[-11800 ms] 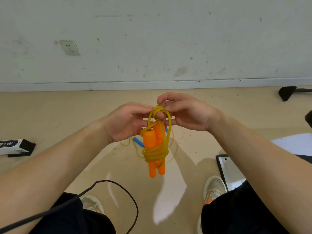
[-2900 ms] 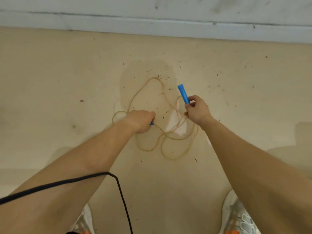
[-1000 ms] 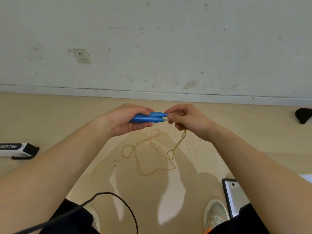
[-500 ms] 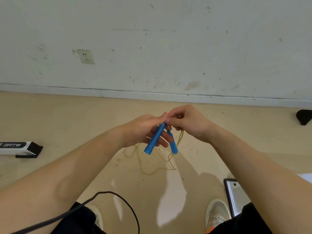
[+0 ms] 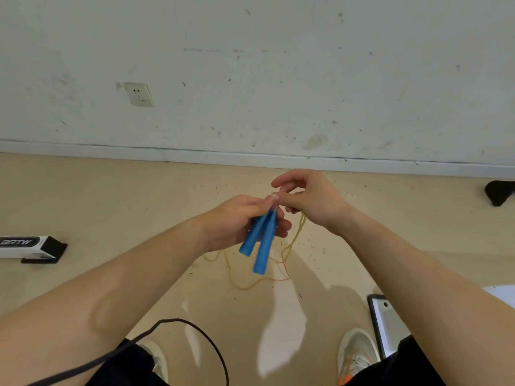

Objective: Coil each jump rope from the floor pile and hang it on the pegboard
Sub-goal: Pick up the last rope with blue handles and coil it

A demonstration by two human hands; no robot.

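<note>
Two blue jump rope handles (image 5: 260, 240) hang side by side, pointing down, pinched at their tops in my left hand (image 5: 239, 221). My right hand (image 5: 309, 197) is just to the right, fingers partly spread, touching the handle tops and holding the thin yellow cord (image 5: 298, 232) that drops from it. The rest of the yellow cord (image 5: 250, 285) lies in loose loops on the tan floor below my hands. No pegboard is in view.
A white wall with a socket (image 5: 138, 93) and a baseboard runs across the back. A black-and-white box (image 5: 30, 247) lies at left. A tablet (image 5: 383, 324) lies at right by my shoe (image 5: 355, 349). A black cable (image 5: 195, 330) crosses my lap.
The two blue handles have been brought closer together and now hang nearly parallel in my left hand. My right hand has lifted and opened its fingers somewhat.
</note>
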